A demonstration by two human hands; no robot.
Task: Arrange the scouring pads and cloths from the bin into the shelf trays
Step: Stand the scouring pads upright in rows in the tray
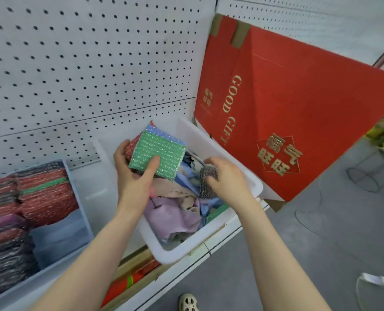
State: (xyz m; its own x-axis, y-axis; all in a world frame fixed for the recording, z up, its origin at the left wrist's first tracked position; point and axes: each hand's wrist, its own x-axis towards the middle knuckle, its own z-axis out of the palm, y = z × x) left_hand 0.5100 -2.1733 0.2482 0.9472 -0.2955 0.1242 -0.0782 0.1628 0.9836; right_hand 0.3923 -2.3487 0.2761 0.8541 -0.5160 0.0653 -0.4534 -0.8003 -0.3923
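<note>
A white plastic bin (249,182) sits on the shelf, holding crumpled cloths (173,214) in pink, beige and blue. Above the bin my left hand (133,176) grips a small stack of glittery scouring pads (158,151), green on top with red and blue behind. My right hand (225,178) reaches into the bin and pinches a silver-grey scouring pad (207,182). To the left, a clear shelf tray (74,187) is packed with rows of red, green, purple and dark pads (40,194).
A white pegboard wall (85,63) backs the shelf. A large red gift box (287,113) leans just right of the bin. Below the shelf edge are red and yellow packages (132,277). Grey floor with a shoe (187,303) and cables lies to the right.
</note>
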